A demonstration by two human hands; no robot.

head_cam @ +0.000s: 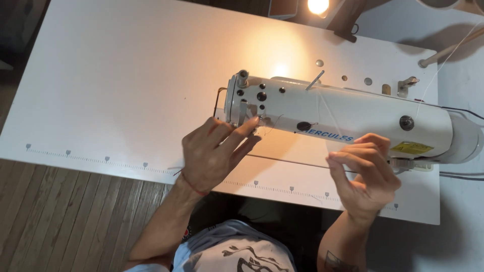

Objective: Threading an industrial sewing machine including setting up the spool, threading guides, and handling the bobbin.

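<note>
A white industrial sewing machine [348, 113] lies across a white table [126, 85]. My left hand [214, 153] is at the machine's needle end, fingertips pinching a thin thread [269, 128] near the front of the head. My right hand [365, 176] is held up under the machine arm's right part, fingers curled and pinched, apparently on the same thin thread, which is hard to make out there. A red string band is on my left wrist.
A lit lamp [318, 6] shines at the back of the table. A ruler scale [101, 158] runs along the table's front edge. Cables [461, 112] trail off the machine's right end. Wooden floor [65, 216] shows at the lower left.
</note>
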